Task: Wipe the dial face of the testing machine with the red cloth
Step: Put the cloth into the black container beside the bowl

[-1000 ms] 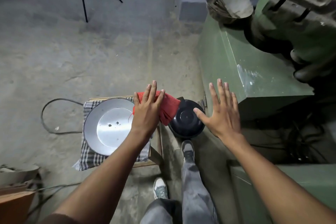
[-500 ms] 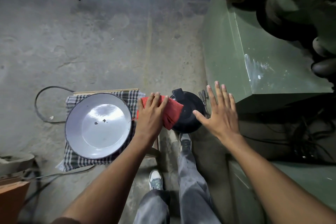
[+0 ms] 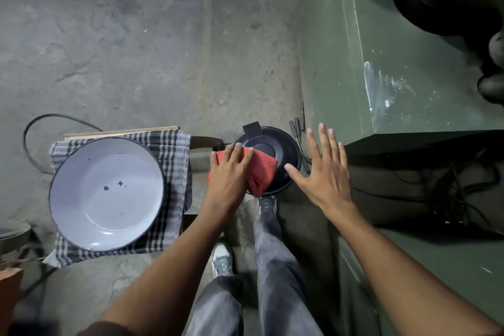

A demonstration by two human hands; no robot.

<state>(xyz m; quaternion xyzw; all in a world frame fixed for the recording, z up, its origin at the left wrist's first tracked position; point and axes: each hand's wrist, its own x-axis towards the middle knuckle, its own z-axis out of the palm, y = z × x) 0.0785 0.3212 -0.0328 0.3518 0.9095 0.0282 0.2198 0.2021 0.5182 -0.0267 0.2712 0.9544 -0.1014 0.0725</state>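
My left hand [image 3: 229, 174] lies flat over a folded red cloth [image 3: 263, 172] and holds it from above, fingers stretched forward. The cloth hangs in front of a black round pan-like object [image 3: 286, 147] on the floor below. My right hand [image 3: 324, 172] hovers just right of the cloth, fingers spread, holding nothing. The green body of the testing machine [image 3: 341, 63] rises at the right. Dark, blurred machine parts [image 3: 436, 8] fill the top right corner. No dial face can be made out.
A white enamel basin [image 3: 106, 194] sits on a checked cloth [image 3: 174, 150] over a low wooden stool at the left. A black cable [image 3: 41, 120] loops on the concrete floor. Small tools [image 3: 296, 128] lie by the machine's base. More cables [image 3: 450, 194] tangle at the right.
The view has tipped downward and moved closer to the machine. My left hand with the cloth now sits further over the black round object. My right hand stays spread beside it.
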